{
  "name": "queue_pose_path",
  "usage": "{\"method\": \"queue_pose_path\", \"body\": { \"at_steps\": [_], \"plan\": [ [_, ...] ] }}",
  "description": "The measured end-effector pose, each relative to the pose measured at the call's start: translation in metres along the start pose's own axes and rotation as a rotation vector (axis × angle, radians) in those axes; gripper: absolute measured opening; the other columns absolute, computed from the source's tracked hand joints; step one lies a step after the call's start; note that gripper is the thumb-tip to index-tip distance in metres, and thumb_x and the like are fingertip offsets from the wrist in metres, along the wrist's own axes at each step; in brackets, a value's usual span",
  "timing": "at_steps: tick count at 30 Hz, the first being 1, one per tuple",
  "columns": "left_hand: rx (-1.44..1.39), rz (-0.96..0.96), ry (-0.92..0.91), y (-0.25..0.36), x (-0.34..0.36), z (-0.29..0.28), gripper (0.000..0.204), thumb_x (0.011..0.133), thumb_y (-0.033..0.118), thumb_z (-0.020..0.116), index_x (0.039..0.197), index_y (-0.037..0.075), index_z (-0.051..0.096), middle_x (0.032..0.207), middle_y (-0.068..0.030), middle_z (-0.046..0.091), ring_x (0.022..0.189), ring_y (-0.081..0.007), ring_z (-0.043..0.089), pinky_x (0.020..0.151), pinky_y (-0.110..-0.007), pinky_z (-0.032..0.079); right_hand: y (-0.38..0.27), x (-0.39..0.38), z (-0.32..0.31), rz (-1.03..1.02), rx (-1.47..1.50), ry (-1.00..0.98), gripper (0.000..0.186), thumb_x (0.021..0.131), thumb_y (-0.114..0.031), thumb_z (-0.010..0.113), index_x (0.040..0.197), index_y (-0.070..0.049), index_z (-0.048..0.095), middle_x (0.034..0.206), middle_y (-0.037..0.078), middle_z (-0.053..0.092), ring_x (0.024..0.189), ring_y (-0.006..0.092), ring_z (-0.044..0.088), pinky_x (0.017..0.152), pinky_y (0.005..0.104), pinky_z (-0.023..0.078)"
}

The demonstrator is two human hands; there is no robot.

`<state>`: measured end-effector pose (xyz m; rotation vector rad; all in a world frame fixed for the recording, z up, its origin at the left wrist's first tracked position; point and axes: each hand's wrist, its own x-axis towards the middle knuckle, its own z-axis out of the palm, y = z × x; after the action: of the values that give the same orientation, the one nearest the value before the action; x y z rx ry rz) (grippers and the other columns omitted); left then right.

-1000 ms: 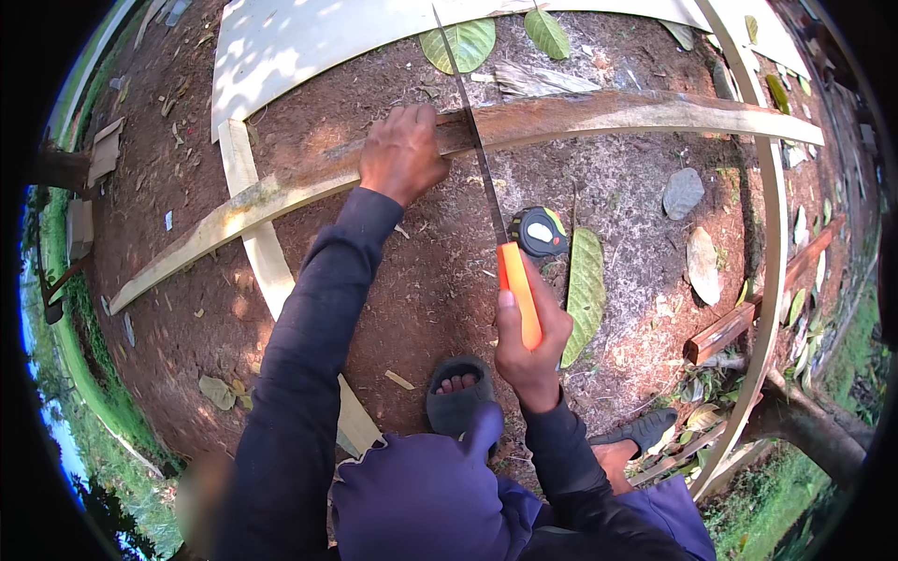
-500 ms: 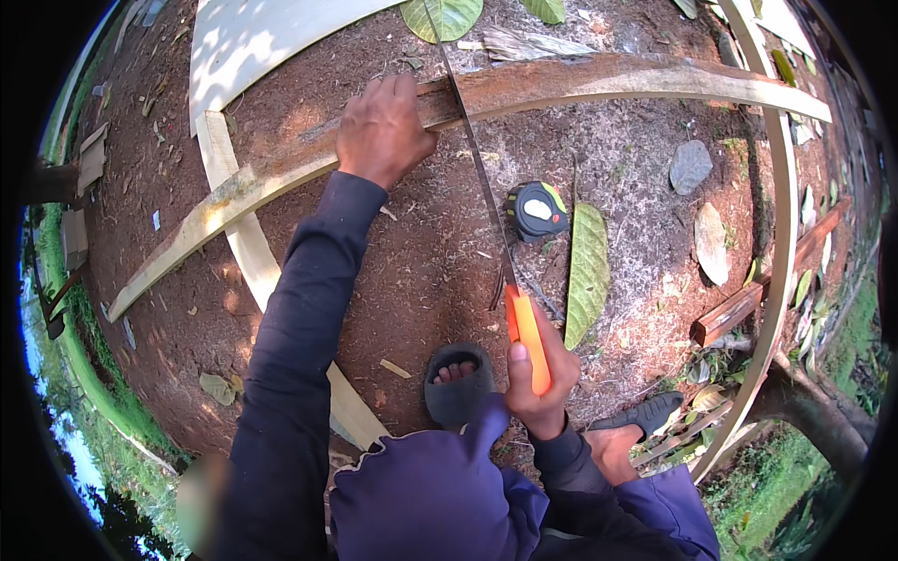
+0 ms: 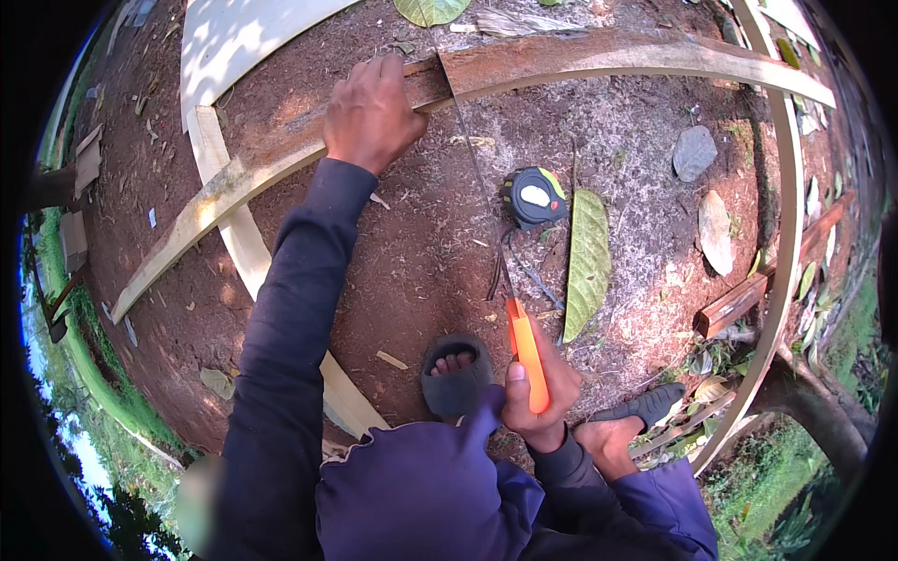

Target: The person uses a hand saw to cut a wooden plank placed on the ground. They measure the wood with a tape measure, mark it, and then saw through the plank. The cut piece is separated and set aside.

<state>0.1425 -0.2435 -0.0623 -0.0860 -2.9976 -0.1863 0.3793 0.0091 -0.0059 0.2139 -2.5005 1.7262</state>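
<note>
A long wooden plank, brown and rough on top with a pale side, lies across the far part of the view. My left hand grips it left of centre, fingers wrapped over its far edge. In my right hand is the orange handle of a handsaw. The thin, dark blade runs away from me and crosses the plank just right of my left hand, sitting at the wood's edge. How deep the blade sits in the wood I cannot tell.
Beside the blade lie a black-and-green tape measure and a large green leaf. Pale wooden strips run under the plank at left and right. A pale board lies far left. My sandalled foot rests on the soil.
My right hand has drawn the saw slightly toward me, its blade still across the plank. My left hand keeps its grip. The whole view has shifted a little.
</note>
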Motion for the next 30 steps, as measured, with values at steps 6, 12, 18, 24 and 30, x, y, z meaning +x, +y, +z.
{"method": "queue_pose_path", "body": {
  "at_steps": [6, 12, 18, 24, 30],
  "plan": [
    [-0.060, 0.099, 0.118, 0.006, 0.005, 0.000, 0.033, 0.076, 0.018, 0.076, 0.102, 0.005, 0.060, 0.097, -0.0128, 0.067, 0.091, -0.0262, 0.067, 0.082, -0.044, 0.056, -0.008, 0.170, 0.063, 0.023, 0.090, 0.059, 0.041, 0.094, -0.010, 0.067, 0.130, 0.009, 0.065, 0.102, 0.027, 0.075, 0.082, 0.0312, 0.078, 0.071, 0.0368, 0.059],
    [0.029, -0.012, -0.059, 0.005, -0.001, -0.006, 0.045, 0.079, 0.032, 0.085, 0.106, 0.005, 0.060, 0.098, -0.0109, 0.067, 0.092, -0.0280, 0.067, 0.078, -0.045, 0.055, 0.022, 0.010, 0.014, -0.021, 0.031, 0.038, 0.051, 0.093, -0.009, 0.062, 0.139, 0.013, 0.059, 0.117, 0.029, 0.074, 0.093, 0.0317, 0.079, 0.079, 0.0354, 0.062],
    [0.036, -0.038, -0.096, 0.005, 0.009, -0.015, 0.050, 0.076, 0.024, 0.086, 0.114, 0.004, 0.060, 0.101, -0.0101, 0.064, 0.096, -0.0253, 0.063, 0.086, -0.042, 0.053, -0.062, 0.011, -0.005, 0.169, 0.085, -0.069, 0.056, 0.092, -0.007, 0.069, 0.142, 0.013, 0.054, 0.106, 0.022, 0.077, 0.089, 0.0244, 0.080, 0.077, 0.0308, 0.061],
    [0.044, 0.029, 0.089, -0.001, -0.005, 0.006, 0.062, 0.068, 0.022, 0.091, 0.119, 0.006, 0.058, 0.108, -0.0084, 0.066, 0.101, -0.0228, 0.063, 0.088, -0.038, 0.052, -0.093, 0.032, -0.043, 0.381, 0.077, -0.127, 0.058, 0.095, -0.021, 0.074, 0.144, 0.005, 0.055, 0.114, 0.027, 0.074, 0.093, 0.0347, 0.079, 0.079, 0.0381, 0.061],
    [0.117, 0.026, 0.234, 0.020, -0.016, 0.012, 0.059, 0.066, 0.016, 0.087, 0.118, 0.006, 0.060, 0.113, -0.0091, 0.065, 0.107, -0.0262, 0.063, 0.091, -0.038, 0.050, -0.118, 0.031, -0.061, 0.481, 0.132, -0.119, 0.052, 0.098, -0.023, 0.072, 0.143, -0.001, 0.059, 0.120, 0.025, 0.073, 0.101, 0.0380, 0.076, 0.089, 0.0403, 0.060]
  ]
}}
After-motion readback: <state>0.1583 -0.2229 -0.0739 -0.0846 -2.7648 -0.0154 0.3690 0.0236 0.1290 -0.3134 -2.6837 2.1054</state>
